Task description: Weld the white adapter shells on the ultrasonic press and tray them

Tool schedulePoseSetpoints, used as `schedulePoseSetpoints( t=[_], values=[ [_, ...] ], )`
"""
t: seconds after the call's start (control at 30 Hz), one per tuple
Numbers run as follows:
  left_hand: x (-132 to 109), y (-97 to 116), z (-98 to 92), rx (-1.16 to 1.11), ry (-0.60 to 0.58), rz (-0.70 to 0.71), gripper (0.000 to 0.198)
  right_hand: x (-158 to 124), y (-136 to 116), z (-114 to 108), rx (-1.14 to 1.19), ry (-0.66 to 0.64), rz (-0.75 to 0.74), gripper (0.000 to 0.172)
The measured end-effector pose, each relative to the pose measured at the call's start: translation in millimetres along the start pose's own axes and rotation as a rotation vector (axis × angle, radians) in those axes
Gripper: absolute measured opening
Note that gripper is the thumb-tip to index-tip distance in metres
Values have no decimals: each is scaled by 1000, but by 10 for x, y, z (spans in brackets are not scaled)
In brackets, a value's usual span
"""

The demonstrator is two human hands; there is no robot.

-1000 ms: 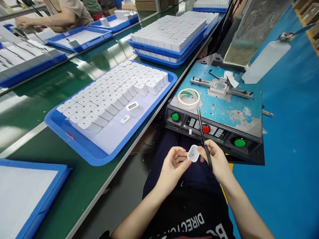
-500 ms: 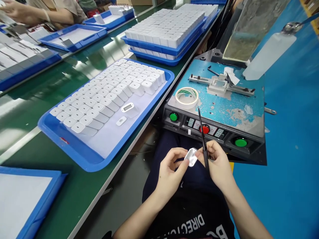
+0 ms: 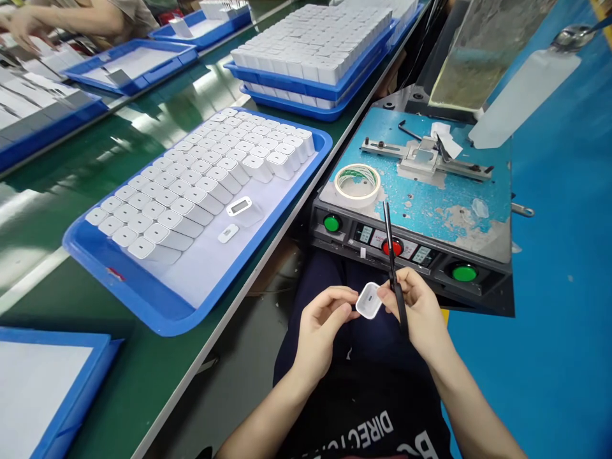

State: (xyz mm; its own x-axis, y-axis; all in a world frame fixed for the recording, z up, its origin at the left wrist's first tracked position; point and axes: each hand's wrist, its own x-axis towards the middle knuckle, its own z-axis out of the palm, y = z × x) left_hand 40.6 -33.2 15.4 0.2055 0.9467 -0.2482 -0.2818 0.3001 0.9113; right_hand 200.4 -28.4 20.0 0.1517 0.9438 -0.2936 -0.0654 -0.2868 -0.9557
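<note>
A small white plastic shell (image 3: pixel 368 301), hollow with a tiny slot in its floor, is held over my lap with its open side toward me. The curled fingertips of my left hand (image 3: pixel 325 322) are at its left edge. On the other side, the thumb and fingers of my right hand (image 3: pixel 415 309) pinch its rim. My right hand also grips a slim black tool (image 3: pixel 393 261) pointing up and away; whether it is scissors or tweezers I cannot tell. To the left, a blue tray (image 3: pixel 176 324) bears rows of white shells (image 3: pixel 153 210).
In that tray lie a slotted white frame (image 3: pixel 239 206) and a small white end piece (image 3: pixel 228 233). Ahead is a machine with green buttons (image 3: pixel 463 273), a tape roll (image 3: pixel 357 185), a metal fixture (image 3: pixel 423 159) and a white bottle (image 3: pixel 526 102). A co-worker's arm (image 3: pixel 81 22) is across the bench.
The white shell has turned so its hollow faces me more squarely. My left thumb has slid off its front to the left edge. The view has shifted slightly.
</note>
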Motion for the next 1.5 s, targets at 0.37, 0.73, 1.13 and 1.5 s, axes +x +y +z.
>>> schedulePoseSetpoints(
  t=[0.37, 0.73, 1.13, 1.5],
  values=[
    [-47, 60, -102, 242, -209, 253, 47, -37, -53, 10, 53, -132, 135, 40],
    [-18, 104, -149, 214, -304, 241, 52, -60, -82, -1, 94, -295, 166, 41],
    [-23, 206, -145, 236, -315, 232, 44, -119, -175, -14, -6, -250, 75, 31],
    [18, 140, -112, 92, -184, -71, 32, -127, -175, -35, -204, -215, 28, 29]
  ],
)
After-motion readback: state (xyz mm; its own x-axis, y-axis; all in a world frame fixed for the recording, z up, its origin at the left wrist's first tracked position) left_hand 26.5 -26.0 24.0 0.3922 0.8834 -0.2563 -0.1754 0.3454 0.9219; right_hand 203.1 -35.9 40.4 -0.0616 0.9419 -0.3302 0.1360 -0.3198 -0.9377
